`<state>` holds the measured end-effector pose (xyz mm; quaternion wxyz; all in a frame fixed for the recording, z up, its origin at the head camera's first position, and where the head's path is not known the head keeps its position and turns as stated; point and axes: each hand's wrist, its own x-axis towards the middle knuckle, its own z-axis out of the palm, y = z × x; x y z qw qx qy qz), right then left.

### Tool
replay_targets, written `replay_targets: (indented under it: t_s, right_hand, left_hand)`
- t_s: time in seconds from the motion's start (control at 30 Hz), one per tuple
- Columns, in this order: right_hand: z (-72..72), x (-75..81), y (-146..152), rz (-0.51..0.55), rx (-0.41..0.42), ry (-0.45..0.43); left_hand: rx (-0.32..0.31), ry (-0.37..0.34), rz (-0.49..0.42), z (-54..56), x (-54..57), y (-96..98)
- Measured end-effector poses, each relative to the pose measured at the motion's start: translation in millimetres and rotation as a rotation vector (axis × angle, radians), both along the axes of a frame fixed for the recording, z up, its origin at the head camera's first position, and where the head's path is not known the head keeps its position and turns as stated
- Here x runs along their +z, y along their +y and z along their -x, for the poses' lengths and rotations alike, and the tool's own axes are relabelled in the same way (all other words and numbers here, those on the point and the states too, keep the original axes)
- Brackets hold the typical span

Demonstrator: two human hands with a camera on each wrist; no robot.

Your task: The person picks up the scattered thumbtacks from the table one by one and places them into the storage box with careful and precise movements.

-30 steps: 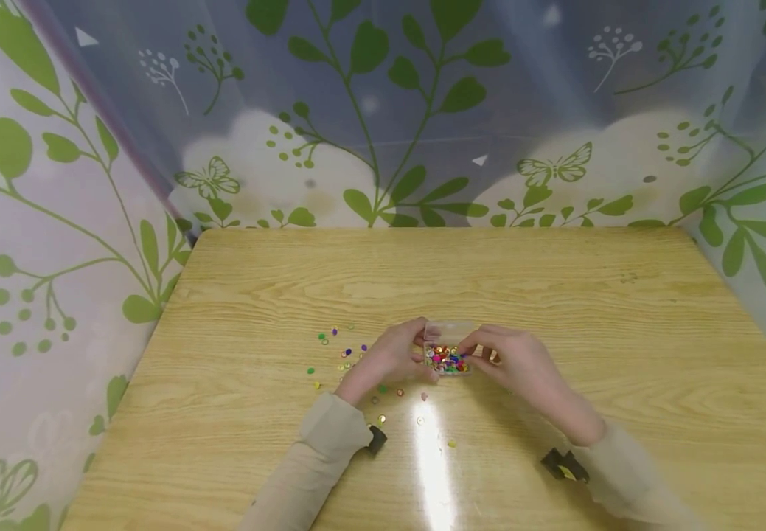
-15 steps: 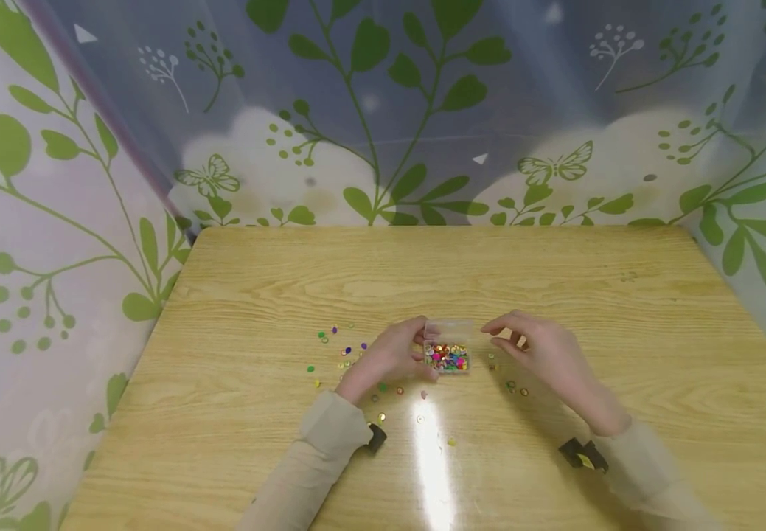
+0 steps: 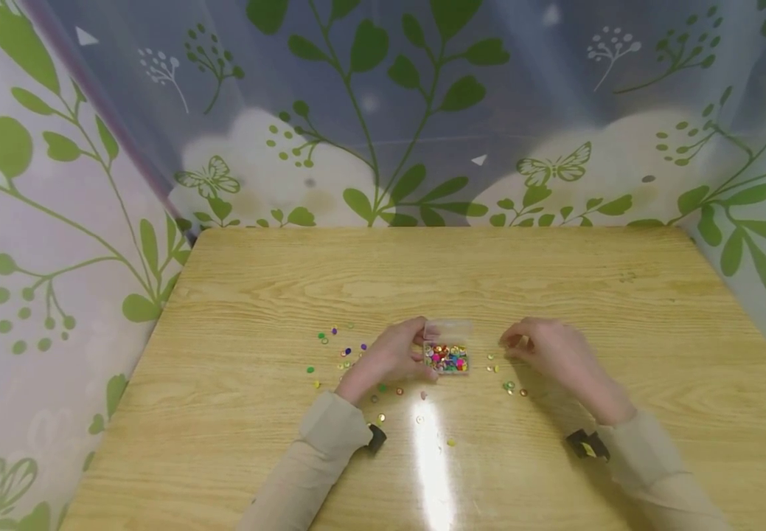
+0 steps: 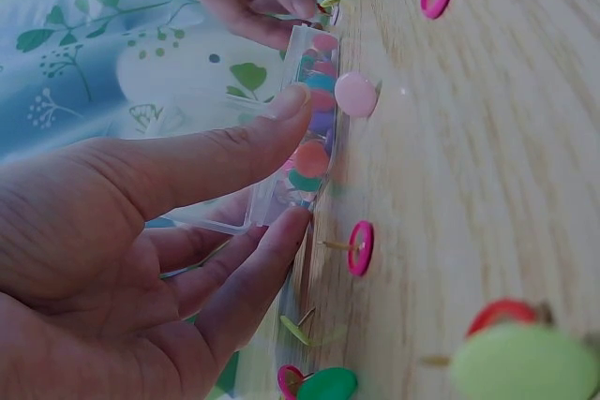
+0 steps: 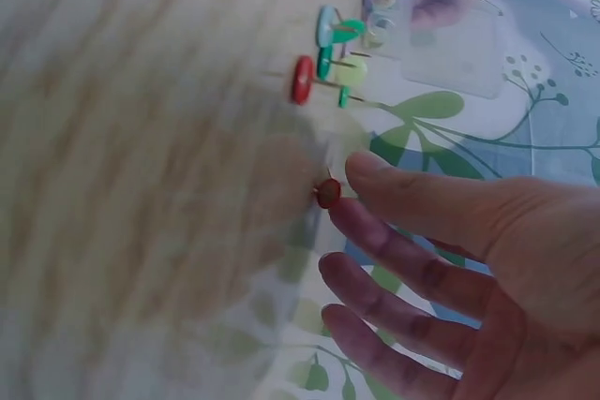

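Right hand (image 3: 554,359) shifted rightward, beyond box (image 3: 447,372) edge; tabletop (image 3: 485,324) between

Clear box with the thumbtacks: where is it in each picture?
Head: clear box right of centre, a bit below the middle.
Left wrist: clear box just left of centre, upper half.
Right wrist: clear box at the top, right of centre.
Shared landmark: the left hand holding it.

Legible text: none | Across three views, I can read no word, brand, number or sign | On the clear box (image 5: 455,44) in my left fingers (image 4: 258,278): no readable label | On thumbtacks (image 4: 362,248) strewn over the tabletop (image 3: 290,280): no readable marks | On the patterned backdrop (image 3: 416,118): no readable lettering
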<state>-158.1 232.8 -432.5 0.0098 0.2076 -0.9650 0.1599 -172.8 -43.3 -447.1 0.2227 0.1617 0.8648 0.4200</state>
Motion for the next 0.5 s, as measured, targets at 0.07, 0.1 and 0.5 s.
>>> replay_targets:
  t_s: [0.07, 0.1, 0.5]
  right_hand:
    - [0.7, -3.0, -0.7, -0.005, 0.007, 0.002]
    - [1.0, -4.0, -1.1, -0.007, 0.007, 0.005]
    - [1.4, -4.5, 1.0, 0.02, -0.039, 0.025]
  left_hand:
    - [-0.001, -0.002, -0.001, 0.0, -0.5, 0.2]
    - [-0.002, -0.003, -0.002, 0.0, -0.6, 0.3]
    - [-0.004, -0.005, -0.002, 0.5, 0.1, -0.6]
